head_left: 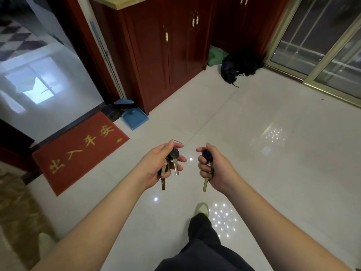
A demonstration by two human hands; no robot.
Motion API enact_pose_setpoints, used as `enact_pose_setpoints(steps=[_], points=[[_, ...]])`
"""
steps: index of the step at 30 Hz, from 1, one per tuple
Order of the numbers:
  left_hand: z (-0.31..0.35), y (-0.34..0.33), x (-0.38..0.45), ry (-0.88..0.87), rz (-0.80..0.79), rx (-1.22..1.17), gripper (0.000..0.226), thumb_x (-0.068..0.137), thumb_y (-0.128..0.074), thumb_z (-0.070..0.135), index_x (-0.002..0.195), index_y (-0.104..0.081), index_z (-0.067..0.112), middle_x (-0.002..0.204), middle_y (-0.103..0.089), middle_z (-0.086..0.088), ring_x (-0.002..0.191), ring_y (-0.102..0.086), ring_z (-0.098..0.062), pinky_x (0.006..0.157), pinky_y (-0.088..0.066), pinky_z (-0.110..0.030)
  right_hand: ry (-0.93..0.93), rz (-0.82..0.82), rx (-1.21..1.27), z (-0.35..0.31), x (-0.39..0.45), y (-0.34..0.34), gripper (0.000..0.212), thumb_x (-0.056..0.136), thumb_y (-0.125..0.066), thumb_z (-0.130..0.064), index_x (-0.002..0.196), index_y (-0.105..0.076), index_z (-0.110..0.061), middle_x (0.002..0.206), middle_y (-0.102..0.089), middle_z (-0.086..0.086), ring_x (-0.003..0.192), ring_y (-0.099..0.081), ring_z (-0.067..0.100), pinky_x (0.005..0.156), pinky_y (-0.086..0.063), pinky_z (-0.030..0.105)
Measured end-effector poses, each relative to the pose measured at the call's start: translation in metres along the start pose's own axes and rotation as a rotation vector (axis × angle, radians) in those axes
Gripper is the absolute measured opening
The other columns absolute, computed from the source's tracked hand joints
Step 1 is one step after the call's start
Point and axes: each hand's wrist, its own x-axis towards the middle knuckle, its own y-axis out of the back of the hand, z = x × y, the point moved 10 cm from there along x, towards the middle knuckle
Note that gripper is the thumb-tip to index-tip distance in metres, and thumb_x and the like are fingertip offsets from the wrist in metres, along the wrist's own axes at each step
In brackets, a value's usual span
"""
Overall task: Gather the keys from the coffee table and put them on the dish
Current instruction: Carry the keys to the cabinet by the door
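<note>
Glossy white tile floor [254,153], red doormat [78,151] left of our hands. Left hand [156,167] grips a key bunch [172,165], right hand [213,167] another key [206,180]; blades hang down toward us.

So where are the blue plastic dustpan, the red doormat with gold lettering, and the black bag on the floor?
Blue plastic dustpan [135,118]: head view, on its flat pan.
Red doormat with gold lettering [78,151]: head view, mid-mat, between characters.
Black bag [234,67]: head view, on its body.

Red doormat [78,151], gold lettering
</note>
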Motion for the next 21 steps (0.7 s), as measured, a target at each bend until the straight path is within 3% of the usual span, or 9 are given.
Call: enact_pose_setpoints(steps=[4, 7, 21], points=[[0.038, -0.014, 0.072, 0.037, 0.072, 0.010, 0.038, 0.095, -0.044, 0.053, 0.101, -0.070, 0.026, 0.071, -0.066, -0.006, 0.052, -0.056, -0.015, 0.039, -0.036, -0.022, -0.016, -0.036, 0.034, -0.062, 0.058, 0.011, 0.030, 0.097, -0.046, -0.038, 0.096, -0.057, -0.011, 0.057, -0.040, -0.002, 0.042, -0.024, 0.010, 0.035, -0.021, 0.022], [0.073, -0.033, 0.123, 0.000, 0.029, -0.089, 0.040, 0.093, -0.045, 0.055, 0.102, -0.069, 0.024, 0.061, -0.056, -0.002, 0.042, -0.042, -0.011, 0.037, -0.031, -0.020, -0.001, -0.064, 0.038, -0.116, 0.104, 0.013, 0.031, 0.097, -0.046, -0.038, 0.095, -0.058, -0.010, 0.056, -0.041, -0.002, 0.041, -0.026, 0.010, 0.035, -0.021, 0.022], [0.177, 0.024, 0.298, -0.064, 0.031, -0.231, 0.039, 0.095, -0.046, 0.053, 0.103, -0.069, 0.023, 0.062, -0.048, 0.000, 0.047, -0.038, -0.011, 0.039, -0.030, -0.022, -0.022, -0.167, -0.018, -0.244, 0.292, -0.055, 0.031, 0.098, -0.044, -0.038, 0.092, -0.059, -0.012, 0.057, -0.041, -0.003, 0.042, -0.026, 0.010, 0.036, -0.022, 0.021]])
